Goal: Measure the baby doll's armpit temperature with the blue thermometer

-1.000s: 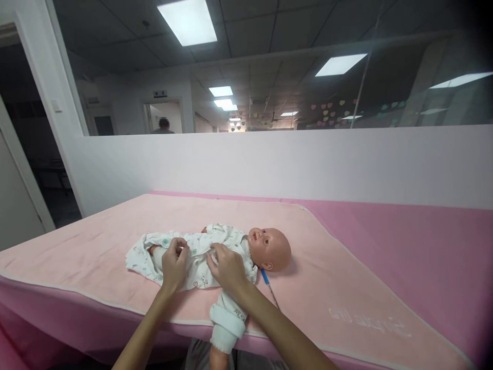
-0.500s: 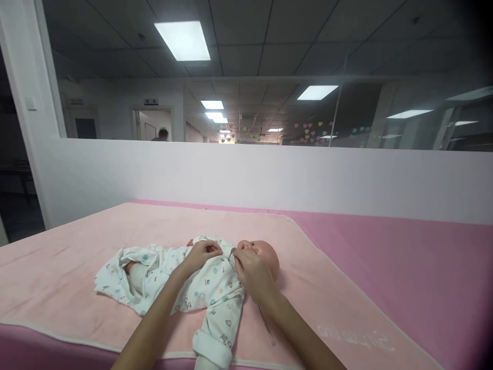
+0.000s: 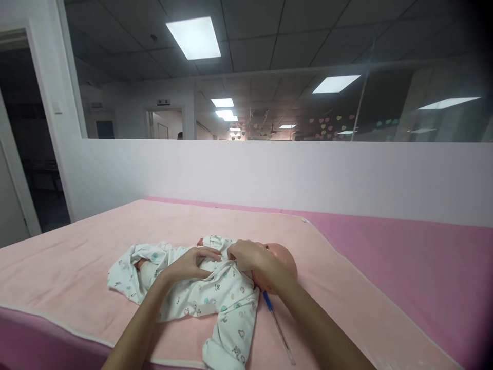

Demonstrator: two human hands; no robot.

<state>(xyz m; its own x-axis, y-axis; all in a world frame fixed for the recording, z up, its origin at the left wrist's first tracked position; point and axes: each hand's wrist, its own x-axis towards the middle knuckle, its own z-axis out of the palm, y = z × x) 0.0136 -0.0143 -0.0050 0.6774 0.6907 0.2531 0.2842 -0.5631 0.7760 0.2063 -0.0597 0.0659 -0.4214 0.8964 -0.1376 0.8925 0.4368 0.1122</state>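
A baby doll lies on its back, its bare head [image 3: 285, 257] to the right and its legs to the left. It wears a white printed baby romper [image 3: 208, 298] with one sleeve stretched toward me. My left hand [image 3: 192, 263] rests on the romper's chest, thumb and fingers spread apart. Beside it, my right hand [image 3: 248, 255] is closed on the romper's cloth near the neckline, just below the doll's chin. The exact pinch is hidden behind the fingers. Under my right forearm lies a pen [image 3: 278, 325] with a blue cap, next to the doll's head.
A pale pink mat [image 3: 339, 303] covers much of the darker pink padded table [image 3: 385, 246]. Behind the table stands a low white wall [image 3: 269, 174] with glass above it. At the far left is a doorway [image 3: 38, 139].
My left hand has opened wider over the chest. My right hand has moved from by the doll's face onto the romper's neckline. The view has shifted, and more of the pen shows.
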